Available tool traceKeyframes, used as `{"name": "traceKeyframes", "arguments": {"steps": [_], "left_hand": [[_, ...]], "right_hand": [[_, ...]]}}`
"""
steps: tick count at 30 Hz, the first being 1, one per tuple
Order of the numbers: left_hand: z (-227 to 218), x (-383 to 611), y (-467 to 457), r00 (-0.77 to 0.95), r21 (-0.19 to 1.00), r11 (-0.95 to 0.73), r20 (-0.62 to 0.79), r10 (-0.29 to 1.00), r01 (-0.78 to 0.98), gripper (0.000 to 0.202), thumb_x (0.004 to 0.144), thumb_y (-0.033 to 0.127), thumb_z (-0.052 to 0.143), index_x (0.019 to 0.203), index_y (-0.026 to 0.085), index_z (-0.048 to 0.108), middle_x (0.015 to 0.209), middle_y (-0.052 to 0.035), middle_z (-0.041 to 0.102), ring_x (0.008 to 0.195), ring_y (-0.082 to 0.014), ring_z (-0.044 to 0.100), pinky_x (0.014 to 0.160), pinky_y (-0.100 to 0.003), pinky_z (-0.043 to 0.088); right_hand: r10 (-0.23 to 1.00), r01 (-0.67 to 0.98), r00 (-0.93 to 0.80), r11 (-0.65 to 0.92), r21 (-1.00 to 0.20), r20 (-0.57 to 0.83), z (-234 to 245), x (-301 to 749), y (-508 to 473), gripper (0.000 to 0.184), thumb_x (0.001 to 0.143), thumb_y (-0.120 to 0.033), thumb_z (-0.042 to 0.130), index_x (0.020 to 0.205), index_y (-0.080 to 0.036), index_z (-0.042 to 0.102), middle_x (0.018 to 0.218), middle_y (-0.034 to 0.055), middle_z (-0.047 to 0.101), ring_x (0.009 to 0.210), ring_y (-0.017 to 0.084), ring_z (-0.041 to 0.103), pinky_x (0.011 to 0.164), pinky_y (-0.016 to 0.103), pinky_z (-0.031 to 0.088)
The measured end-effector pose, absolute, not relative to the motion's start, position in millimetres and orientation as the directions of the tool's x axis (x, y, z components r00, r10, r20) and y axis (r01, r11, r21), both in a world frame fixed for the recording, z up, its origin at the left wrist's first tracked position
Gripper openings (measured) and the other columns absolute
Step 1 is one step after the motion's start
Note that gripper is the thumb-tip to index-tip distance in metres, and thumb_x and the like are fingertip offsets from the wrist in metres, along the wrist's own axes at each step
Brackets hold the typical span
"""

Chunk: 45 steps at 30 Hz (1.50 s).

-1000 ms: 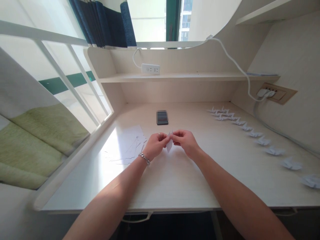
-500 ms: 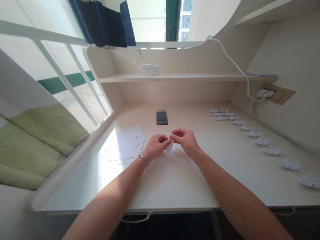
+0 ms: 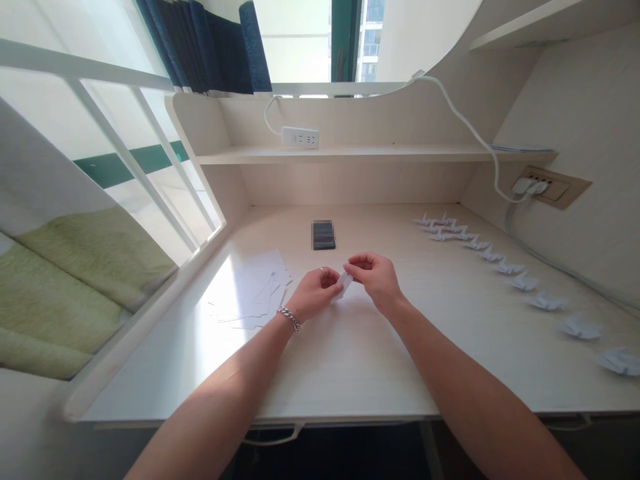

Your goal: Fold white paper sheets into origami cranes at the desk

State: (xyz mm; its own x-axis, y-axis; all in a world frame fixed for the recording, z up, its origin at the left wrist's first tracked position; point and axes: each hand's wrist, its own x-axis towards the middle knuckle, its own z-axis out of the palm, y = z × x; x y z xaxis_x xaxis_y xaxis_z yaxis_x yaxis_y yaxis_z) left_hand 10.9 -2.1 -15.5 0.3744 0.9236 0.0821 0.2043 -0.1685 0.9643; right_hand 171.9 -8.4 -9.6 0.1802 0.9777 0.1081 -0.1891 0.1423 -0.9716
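Folded paper (image 3: 345, 284): two-hand grip

The left hand (image 3: 314, 292) is clamped on the paper's left edge; the right hand (image 3: 376, 279) pinches its upper end. The paper is over the middle of the desk (image 3: 350, 373), between loose sheets (image 3: 250, 290) and paper birds (image 3: 524, 282).

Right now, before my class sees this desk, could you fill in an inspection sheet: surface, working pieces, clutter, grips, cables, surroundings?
Surface: pale desktop, sunlit patch at left.
Working pieces: folded paper between the hands; loose sheets at left; white paper figures lined up at right.
Clutter: dark object beyond the hands, pixelated, identity unclear.
Grips: left grip holds the folded paper; right grip pinches its upper end.
Cables: white cable runs down to the wall socket.
Surroundings: shelf with power strip; blue curtain by a window.
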Motion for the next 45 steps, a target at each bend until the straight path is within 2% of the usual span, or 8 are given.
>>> {"name": "traceKeyframes", "arguments": {"steps": [5,10,15,20,22,27,40,45], "left_hand": [[-15,3,2,0.199,0.945,-0.241,0.198,0.96,0.221,0.022,0.075,0.023,0.067,0.095,0.016,0.065,0.085,-0.0071,0.07,0.071,-0.0156,0.065,0.068,-0.03,0.051],[-11,2,-2,0.218,0.94,-0.267,0.221,0.951,0.214,0.036,0.071,0.027,0.075,0.104,0.017,0.062,0.083,-0.0066,0.072,0.068,-0.0163,0.067,0.065,-0.029,0.051],[0,3,0,0.053,0.986,-0.164,0.163,0.985,0.016,0.04,0.065,0.022,0.078,0.1,0.014,0.06,0.073,-0.005,0.072,0.065,-0.0151,0.065,0.063,-0.028,0.05],[5,-4,5,-0.152,0.976,-0.198,0.182,0.971,-0.094,0.045,0.065,0.028,0.081,0.102,0.012,0.06,0.074,-0.0046,0.071,0.066,-0.0147,0.066,0.07,-0.032,0.053],[3,-3,4,-0.131,0.976,-0.191,0.177,0.975,-0.1,0.042,0.067,0.033,0.08,0.099,0.012,0.061,0.075,-0.005,0.071,0.068,-0.015,0.066,0.072,-0.032,0.054],[-6,10,-4,0.159,0.968,-0.249,0.252,0.955,-0.045,0.034,0.066,0.032,0.083,0.088,0.012,0.066,0.087,-0.0093,0.074,0.081,-0.0185,0.07,0.079,-0.034,0.054],[-8,9,0,0.022,0.972,-0.215,0.218,0.976,-0.09,0.035,0.064,0.028,0.082,0.087,0.014,0.061,0.072,-0.0046,0.072,0.067,-0.0161,0.068,0.066,-0.03,0.054],[-11,8,2,0.058,0.969,-0.242,0.244,0.968,-0.048,0.034,0.063,0.028,0.083,0.087,0.013,0.064,0.081,-0.0075,0.073,0.075,-0.0178,0.07,0.073,-0.032,0.055]], "right_hand": [[0.989,-0.046,0.05,0.144,-0.989,0.142,-10,175,-11,0.032,0.056,-0.027,0.083,0.083,-0.016,0.071,0.078,0.0047,0.071,0.074,0.018,0.065,0.072,0.034,0.053],[0.986,0.115,-0.156,0.085,-0.99,0.067,-5,173,-19,0.028,0.065,-0.04,0.079,0.075,-0.015,0.072,0.069,0.0041,0.067,0.067,0.017,0.062,0.066,0.033,0.053],[0.996,0.071,-0.086,0.029,-0.997,0.023,-1,169,-20,0.021,0.065,-0.034,0.078,0.066,-0.016,0.068,0.063,0.0021,0.063,0.061,0.015,0.059,0.062,0.031,0.053],[0.999,-0.056,-0.036,-0.033,-0.998,-0.031,0,166,-19,0.021,0.063,-0.032,0.078,0.068,-0.015,0.068,0.066,0.0024,0.065,0.06,0.014,0.06,0.063,0.031,0.051],[0.999,-0.129,0.021,-0.023,-0.991,-0.026,0,166,-19,0.024,0.061,-0.036,0.08,0.07,-0.016,0.069,0.068,0.0024,0.066,0.062,0.014,0.061,0.066,0.031,0.051],[0.998,-0.216,0.063,0.002,-0.976,-0.012,1,164,-20,0.031,0.06,-0.044,0.081,0.074,-0.017,0.071,0.071,0.0029,0.068,0.071,0.016,0.063,0.07,0.032,0.051],[0.995,-0.141,0.042,0.095,-0.986,0.09,-11,162,-16,0.031,0.063,-0.033,0.079,0.082,-0.019,0.06,0.07,0.0017,0.07,0.068,0.018,0.066,0.065,0.033,0.053],[0.991,-0.149,0.037,0.134,-0.98,0.13,-13,161,-16,0.028,0.064,-0.034,0.078,0.08,-0.019,0.061,0.072,0.0019,0.069,0.068,0.017,0.065,0.065,0.033,0.054]]}}
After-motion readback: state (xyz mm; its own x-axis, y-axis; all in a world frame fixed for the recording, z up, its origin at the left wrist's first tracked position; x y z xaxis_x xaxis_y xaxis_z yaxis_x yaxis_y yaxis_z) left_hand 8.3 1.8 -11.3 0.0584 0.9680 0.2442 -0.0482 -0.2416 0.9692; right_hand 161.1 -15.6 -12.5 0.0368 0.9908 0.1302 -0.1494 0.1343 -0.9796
